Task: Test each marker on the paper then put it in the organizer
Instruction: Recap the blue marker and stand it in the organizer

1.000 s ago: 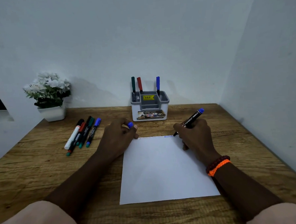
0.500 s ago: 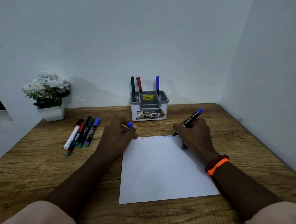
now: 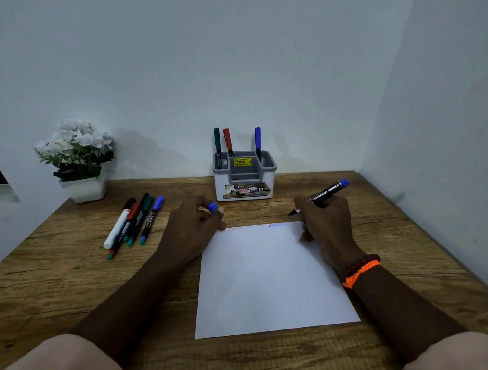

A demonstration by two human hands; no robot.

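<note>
Marker (image 3: 324, 195) reads "PERMANENT MARKER" — right hand (image 3: 325, 223) grip; organizer (image 3: 245, 182) sticker "49.00".

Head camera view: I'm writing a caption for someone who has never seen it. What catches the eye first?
The white paper at the centre of the wooden desk, with the right hand holding an uncapped blue marker above its top edge. The left hand holds the cap.

Wooden table (image 3: 58, 282), paper (image 3: 270, 282), organizer (image 3: 246, 189), loose markers (image 3: 134, 221), flowerpot (image 3: 84, 189)
</note>
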